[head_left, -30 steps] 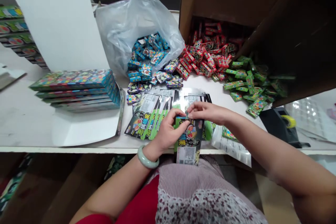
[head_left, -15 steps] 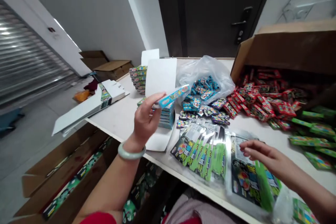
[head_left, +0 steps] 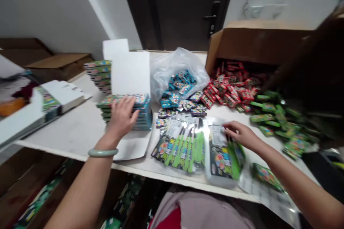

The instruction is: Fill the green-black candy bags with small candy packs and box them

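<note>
My left hand (head_left: pixel 122 116) lies flat, fingers spread, on top of a stack of flat colourful packs (head_left: pixel 142 112) that sits on a white card sheet (head_left: pixel 133 146). My right hand (head_left: pixel 239 134) rests on a pile of black-and-green plastic bags (head_left: pixel 223 159) near the table's front edge, its fingers curled at the top of the uppermost bag. A second fanned row of such bags (head_left: pixel 180 145) lies between my hands. Motion blur softens the picture.
Behind the bags lie small blue packets spilling from a clear plastic bag (head_left: pixel 174 66), red packets (head_left: pixel 231 89) in an open cardboard box (head_left: pixel 255 44), and green packets (head_left: pixel 276 118) at the right. Another pack stack (head_left: pixel 98 73) and folded white cartons (head_left: pixel 53 96) stand at the left.
My left hand has lowered the blue pack it held up onto the stack and now lies flat on it. My right hand has shifted left along the bags. The view has swung right.
</note>
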A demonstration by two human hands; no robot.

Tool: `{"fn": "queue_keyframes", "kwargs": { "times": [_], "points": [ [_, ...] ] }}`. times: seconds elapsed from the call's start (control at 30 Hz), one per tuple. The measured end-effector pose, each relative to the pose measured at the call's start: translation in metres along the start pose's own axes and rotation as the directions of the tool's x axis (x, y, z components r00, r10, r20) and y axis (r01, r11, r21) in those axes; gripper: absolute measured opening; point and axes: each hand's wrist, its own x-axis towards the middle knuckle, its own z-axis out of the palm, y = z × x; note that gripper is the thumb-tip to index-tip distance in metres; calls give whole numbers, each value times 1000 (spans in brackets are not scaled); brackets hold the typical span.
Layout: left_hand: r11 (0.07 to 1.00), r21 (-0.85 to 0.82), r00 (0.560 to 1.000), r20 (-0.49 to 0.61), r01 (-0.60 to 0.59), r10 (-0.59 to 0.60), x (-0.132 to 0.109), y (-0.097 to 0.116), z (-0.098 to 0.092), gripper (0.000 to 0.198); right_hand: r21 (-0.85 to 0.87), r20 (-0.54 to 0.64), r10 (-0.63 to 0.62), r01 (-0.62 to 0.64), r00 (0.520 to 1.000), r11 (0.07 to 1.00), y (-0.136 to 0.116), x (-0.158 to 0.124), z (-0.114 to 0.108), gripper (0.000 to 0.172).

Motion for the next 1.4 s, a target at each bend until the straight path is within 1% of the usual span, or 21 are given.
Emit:
{"fn": "queue_keyframes", "kwargs": {
  "times": [0.03, 0.1, 0.13, 0.17, 0.2, 0.23, 0.3, 0.37, 0.4, 0.5, 0.63, 0.7, 0.8, 0.87, 0.97, 1.03, 1.13, 1.2, 1.3, 1.37, 1.4],
  "points": [
    [998, -55, 999, -40, 0, -2, 1, 15, 6, 44, -77, 13, -55, 56, 998, 995, 3, 3, -1, 40],
    [969, -247, 996, -87, -15, -6, -2, 61, 23, 39, -223, 113, -98, 122, 989, 967, 6, 9, 1, 67],
    [930, -367, 999, -44, -31, 16, -6, 90, 32, 36, -283, 169, -95, 140, 981, 949, 5, 11, 3, 79],
    [880, -473, 995, 52, -46, 79, -12, 121, 42, 35, -337, 210, -80, 149, 974, 930, 4, 14, 6, 87],
    [837, -543, 967, 177, -61, 185, -18, 152, 51, 36, -381, 235, -62, 151, 970, 912, 2, 16, 9, 91],
    [817, -574, 927, 281, -47, 250, -24, 181, 60, 38, -414, 240, -47, 146, 970, 898, 0, 17, 11, 89],
    [839, -543, 869, 430, 32, 245, -35, 226, 76, 49, -447, 223, -28, 128, 974, 885, -3, 19, 14, 80],
    [840, -521, 859, 489, 148, 152, -40, 251, 87, 54, -441, 204, -26, 115, 979, 890, -2, 20, 13, 71],
    [808, -545, 863, 497, 225, 95, -41, 257, 92, 54, -430, 194, -30, 112, 981, 896, -1, 20, 13, 68],
    [639, -648, 855, 518, 414, -28, -40, 258, 103, 50, -382, 149, -44, 99, 988, 919, 7, 20, 11, 58],
    [504, -686, 819, 568, 524, -79, -31, 250, 108, 41, -303, 67, -59, 77, 996, 950, 13, 15, 15, 50],
    [445, -706, 809, 583, 550, -75, -24, 246, 102, 30, -208, -27, -106, 98, 994, 973, 8, 10, 18, 44],
    [402, -737, 814, 580, 543, -36, -12, 240, 84, 24, -16, -136, -212, 212, 968, 977, -6, 4, 17, 27],
    [415, -762, 836, 548, 498, 3, -5, 236, 68, 25, 76, -179, -245, 261, 953, 962, -18, 2, 13, 25],
    [480, -783, 863, 496, 396, 97, 4, 228, 46, 24, 125, -265, -223, 262, 938, 957, -32, 1, 5, 33],
    [529, -777, 871, 473, 342, 131, 7, 222, 38, 22, 176, -262, -193, 244, 945, 954, -37, 2, 1, 30],
    [593, -763, 909, 399, 257, 120, 8, 213, 34, 21, 358, -252, -97, 186, 963, 915, -43, 2, -1, 26],
    [616, -757, 926, 360, 216, 117, 8, 208, 34, 21, 522, -240, -5, 134, 971, 842, -47, 0, -1, 32],
    [635, -750, 934, 335, 184, 125, 5, 202, 34, 20, 747, -110, 82, 28, 991, 665, -53, -5, -3, 40],
    [649, -748, 942, 303, 141, 144, 4, 200, 32, 21, 805, -65, 114, -15, 991, 593, -55, -8, -5, 44],
    [655, -747, 944, 287, 115, 162, 3, 200, 31, 22, 806, -68, 126, -20, 990, 592, -56, -9, -7, 44]
  ]
}}
